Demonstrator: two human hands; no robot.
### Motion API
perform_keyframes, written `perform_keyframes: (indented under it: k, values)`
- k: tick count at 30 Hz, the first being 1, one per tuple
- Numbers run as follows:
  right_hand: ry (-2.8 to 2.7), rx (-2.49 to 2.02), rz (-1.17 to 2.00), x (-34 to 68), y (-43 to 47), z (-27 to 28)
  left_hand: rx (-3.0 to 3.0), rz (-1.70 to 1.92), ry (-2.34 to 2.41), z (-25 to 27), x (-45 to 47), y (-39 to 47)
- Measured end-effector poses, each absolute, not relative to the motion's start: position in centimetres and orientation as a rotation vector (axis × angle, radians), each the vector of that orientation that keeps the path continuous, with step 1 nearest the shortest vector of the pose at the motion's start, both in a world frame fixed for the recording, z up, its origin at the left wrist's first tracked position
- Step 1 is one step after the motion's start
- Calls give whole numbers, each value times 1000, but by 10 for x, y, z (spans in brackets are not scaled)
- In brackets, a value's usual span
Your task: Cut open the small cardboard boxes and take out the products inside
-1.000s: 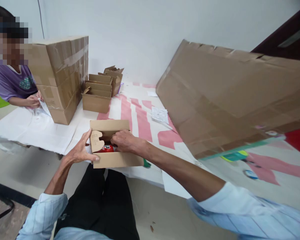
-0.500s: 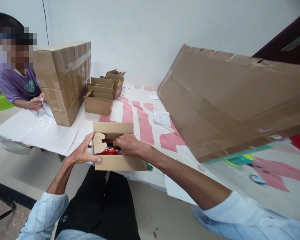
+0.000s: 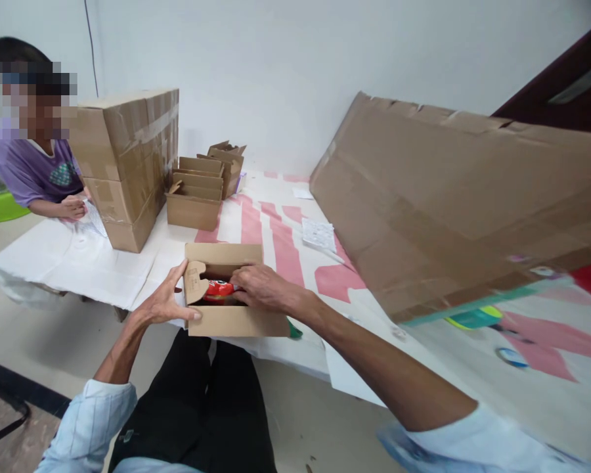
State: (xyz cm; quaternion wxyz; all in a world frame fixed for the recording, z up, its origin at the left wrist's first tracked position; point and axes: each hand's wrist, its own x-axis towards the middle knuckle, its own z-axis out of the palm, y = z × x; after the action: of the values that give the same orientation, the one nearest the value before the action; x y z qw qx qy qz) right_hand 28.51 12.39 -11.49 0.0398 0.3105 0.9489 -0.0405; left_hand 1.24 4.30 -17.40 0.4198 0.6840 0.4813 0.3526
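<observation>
A small open cardboard box (image 3: 241,322) sits at the table's front edge, its flaps raised. My left hand (image 3: 170,301) grips the box's left end, thumb on the near side and fingers on the far side. Inside lies a red packet (image 3: 218,290) with black and white print, partly behind the left end flap. My right hand (image 3: 259,287) reaches into the box with fingers bent at the right end of the packet. Its fingertips are partly hidden, though they appear to pinch the packet.
Several open small boxes (image 3: 194,207) stand behind, beside a tall taped carton (image 3: 132,164). A large cardboard sheet (image 3: 453,203) leans on the right. A co-worker (image 3: 39,164) sits at the left. A white folded paper (image 3: 318,234) and a tape roll (image 3: 512,357) lie on the table.
My right hand has shifted slightly right and more of the red packet shows in the box. My left hand keeps its grip on the box's end.
</observation>
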Motion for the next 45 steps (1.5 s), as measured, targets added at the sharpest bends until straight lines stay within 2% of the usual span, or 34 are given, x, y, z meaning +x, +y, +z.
perform_keyframes:
  k: [4, 10, 16, 19, 23, 27, 29, 31, 37, 45]
  values:
    - [2986, 1054, -304, 303, 123, -94, 1711, 886, 1200, -171, 13, 45]
    - [3127, 1240, -1200, 321, 119, -58, 1687, 865, 1182, -167, 10, 47]
    - [2956, 1419, -1700, 334, 130, -47, 1741, 837, 1233, -164, 5, 48]
    - [2804, 1415, -1942, 340, 137, -46, 1799, 977, 1274, -152, 6, 57]
    - [2615, 1306, -2089, 335, 137, -43, 1823, 1243, 1236, -116, 18, 77]
    - [2521, 1127, -2151, 325, 132, -41, 1754, 1155, 954, -85, 38, 90]
    - [2537, 1133, -2151, 326, 132, -44, 1664, 1118, 858, -80, 47, 91]
    - [2625, 1213, -2200, 329, 135, -53, 1565, 1227, 868, -82, 54, 92]
    - [2815, 1324, -2600, 318, 142, -97, 1325, 1656, 970, -80, 64, 97]
    - [2868, 1434, -2878, 299, 167, -99, 1458, 1544, 948, -59, 56, 111]
